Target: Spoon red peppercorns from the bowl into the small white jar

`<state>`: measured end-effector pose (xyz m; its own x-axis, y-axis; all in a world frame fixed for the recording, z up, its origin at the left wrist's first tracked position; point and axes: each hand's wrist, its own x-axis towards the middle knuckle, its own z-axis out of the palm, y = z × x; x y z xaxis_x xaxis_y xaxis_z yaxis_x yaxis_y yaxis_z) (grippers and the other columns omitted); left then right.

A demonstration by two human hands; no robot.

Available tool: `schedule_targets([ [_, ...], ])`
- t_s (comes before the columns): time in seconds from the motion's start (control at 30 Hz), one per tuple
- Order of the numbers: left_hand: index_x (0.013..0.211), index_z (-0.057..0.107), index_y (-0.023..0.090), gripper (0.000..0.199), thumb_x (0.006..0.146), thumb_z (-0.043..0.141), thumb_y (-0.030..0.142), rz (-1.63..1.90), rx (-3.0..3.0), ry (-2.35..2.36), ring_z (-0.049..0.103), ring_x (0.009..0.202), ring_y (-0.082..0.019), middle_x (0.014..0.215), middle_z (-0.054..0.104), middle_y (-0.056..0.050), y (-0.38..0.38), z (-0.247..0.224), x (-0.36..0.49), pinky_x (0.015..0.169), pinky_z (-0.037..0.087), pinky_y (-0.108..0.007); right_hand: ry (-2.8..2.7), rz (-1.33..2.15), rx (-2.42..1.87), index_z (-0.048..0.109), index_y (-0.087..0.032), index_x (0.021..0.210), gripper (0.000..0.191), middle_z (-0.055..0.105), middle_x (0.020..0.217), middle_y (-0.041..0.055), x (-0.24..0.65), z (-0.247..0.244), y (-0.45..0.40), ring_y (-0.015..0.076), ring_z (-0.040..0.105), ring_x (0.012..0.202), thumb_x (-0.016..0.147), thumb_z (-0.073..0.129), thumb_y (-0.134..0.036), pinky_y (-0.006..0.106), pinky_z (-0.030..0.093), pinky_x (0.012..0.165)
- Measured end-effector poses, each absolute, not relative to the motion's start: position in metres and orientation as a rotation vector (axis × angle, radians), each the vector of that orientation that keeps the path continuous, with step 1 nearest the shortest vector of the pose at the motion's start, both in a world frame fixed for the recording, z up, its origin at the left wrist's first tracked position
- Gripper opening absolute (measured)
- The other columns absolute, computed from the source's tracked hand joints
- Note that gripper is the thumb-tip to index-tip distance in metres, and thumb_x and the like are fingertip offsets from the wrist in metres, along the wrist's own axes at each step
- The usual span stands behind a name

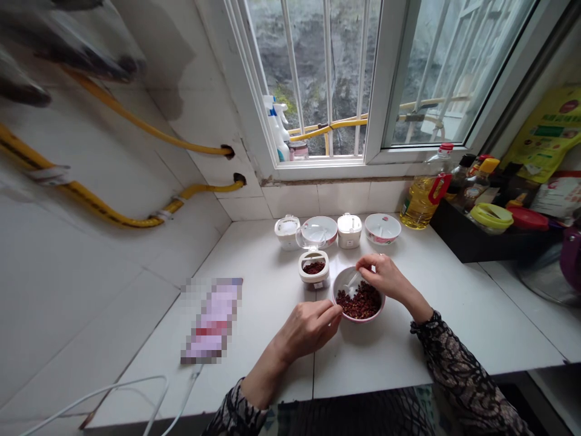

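A bowl [336, 289] of dark red dried peppercorns [361, 301] stands on the white tiled counter. At its near left rim my left hand [311, 326] is closed, thumb and fingertips pinching the edge. Over the far right rim, my right hand [380, 275] grips the handle of a small clear spoon [352, 282], whose bowl end dips into the peppercorns. Just left of the bowl sits a seasoning jar [314, 277] with its lid up and more peppercorns inside.
Behind stand two white-lidded jars [287, 233] [349, 231] and two patterned bowls [319, 231] [382, 228]. An oil bottle [420, 197] and a black condiment rack [454, 233] line the right. A blurred-out phone-like object [213, 321] with a white cable [193, 381] lies left.
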<state>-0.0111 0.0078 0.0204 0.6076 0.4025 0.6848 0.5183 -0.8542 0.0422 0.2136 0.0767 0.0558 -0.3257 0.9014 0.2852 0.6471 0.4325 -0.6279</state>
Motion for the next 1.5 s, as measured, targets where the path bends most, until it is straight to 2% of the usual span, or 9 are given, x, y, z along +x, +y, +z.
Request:
schedule_targets([
  [0.47, 0.095, 0.057, 0.017, 0.016, 0.097, 0.042, 0.012, -1.083, -2.679, -0.770, 0.057, 0.054, -0.012, 0.070, 0.062, -0.001, 0.009, 0.022, -0.010, 0.046, 0.040, -0.024, -1.539, 1.216, -1.204, 0.069, -0.017, 0.068, 0.013, 0.064, 0.060, -0.0009, 0.224, 0.062, 0.088, 0.0134, 0.056, 0.059, 0.064, 0.066, -0.029, 0.028, 0.046, 0.063],
  [0.57, 0.095, 0.057, 0.017, 0.016, 0.097, 0.042, 0.012, -1.081, -2.678, -0.774, 0.058, 0.055, -0.012, 0.072, 0.064, -0.001, 0.009, 0.021, -0.010, 0.046, 0.040, -0.024, -1.457, 1.110, -1.125, 0.069, -0.018, 0.072, 0.016, 0.065, 0.063, 0.0001, 0.216, 0.063, 0.088, 0.0148, 0.059, 0.061, 0.067, 0.068, -0.033, 0.030, 0.049, 0.064],
  [0.67, 0.095, 0.057, 0.017, 0.015, 0.097, 0.042, 0.012, -1.089, -2.681, -0.760, 0.059, 0.055, -0.013, 0.072, 0.064, -0.001, 0.009, 0.021, -0.010, 0.046, 0.041, -0.024, -1.458, 0.858, -1.029, 0.069, -0.019, 0.081, 0.017, 0.069, 0.071, 0.0033, 0.199, 0.064, 0.081, 0.0174, 0.063, 0.067, 0.078, 0.065, -0.035, 0.032, 0.052, 0.068],
  [0.77, 0.095, 0.057, 0.017, 0.016, 0.098, 0.042, 0.013, -1.087, -2.675, -0.761, 0.059, 0.055, -0.013, 0.071, 0.063, -0.001, 0.009, 0.020, -0.010, 0.046, 0.042, -0.024, -1.590, 0.473, -0.954, 0.070, -0.021, 0.089, 0.011, 0.073, 0.084, 0.0060, 0.180, 0.064, 0.070, 0.0196, 0.065, 0.079, 0.088, 0.061, -0.027, 0.035, 0.053, 0.077],
  [0.87, 0.095, 0.057, 0.017, 0.016, 0.097, 0.042, 0.013, -1.079, -2.672, -0.776, 0.059, 0.055, -0.013, 0.071, 0.063, -0.001, 0.009, 0.020, -0.010, 0.046, 0.042, -0.024, -1.850, 0.172, -0.797, 0.069, -0.021, 0.088, 0.016, 0.073, 0.083, 0.0060, 0.168, 0.063, 0.063, 0.0200, 0.064, 0.079, 0.094, 0.054, -0.019, 0.037, 0.052, 0.082],
  [0.93, 0.095, 0.058, 0.017, 0.016, 0.097, 0.042, 0.013, -1.076, -2.673, -0.781, 0.059, 0.055, -0.013, 0.070, 0.063, -0.001, 0.009, 0.019, -0.011, 0.047, 0.043, -0.023, -1.910, 0.097, -0.743, 0.069, -0.021, 0.088, 0.018, 0.072, 0.081, 0.0055, 0.168, 0.064, 0.062, 0.0196, 0.064, 0.077, 0.095, 0.052, -0.017, 0.038, 0.051, 0.082],
  [1.1, 0.097, 0.058, 0.017, 0.015, 0.096, 0.044, 0.013, -1.084, -2.685, -0.782, 0.060, 0.057, -0.012, 0.073, 0.064, -0.002, 0.009, 0.018, -0.012, 0.049, 0.045, -0.021, -1.768, 0.282, -0.973, 0.069, -0.021, 0.087, 0.013, 0.073, 0.085, 0.0062, 0.198, 0.075, 0.067, 0.0209, 0.066, 0.083, 0.091, 0.057, -0.022, 0.035, 0.052, 0.080],
  [1.3, 0.097, 0.058, 0.017, 0.016, 0.097, 0.043, 0.012, -1.081, -2.688, -0.776, 0.058, 0.054, -0.012, 0.069, 0.063, -0.001, 0.009, 0.021, -0.011, 0.046, 0.042, -0.022, -2.005, 0.534, -1.162, 0.071, -0.020, 0.083, 0.015, 0.073, 0.081, 0.0052, 0.231, 0.074, 0.076, 0.0194, 0.065, 0.076, 0.086, 0.056, -0.019, 0.032, 0.050, 0.072],
  [1.5, 0.097, 0.058, 0.017, 0.013, 0.095, 0.045, 0.012, -1.088, -2.721, -0.788, 0.061, 0.057, -0.012, 0.073, 0.065, -0.002, 0.009, 0.019, -0.011, 0.050, 0.044, -0.022, -2.212, 0.481, -1.201, 0.072, -0.019, 0.079, 0.020, 0.075, 0.081, 0.0056, 0.212, 0.063, 0.069, 0.0186, 0.064, 0.077, 0.083, 0.055, -0.009, 0.035, 0.047, 0.082],
])
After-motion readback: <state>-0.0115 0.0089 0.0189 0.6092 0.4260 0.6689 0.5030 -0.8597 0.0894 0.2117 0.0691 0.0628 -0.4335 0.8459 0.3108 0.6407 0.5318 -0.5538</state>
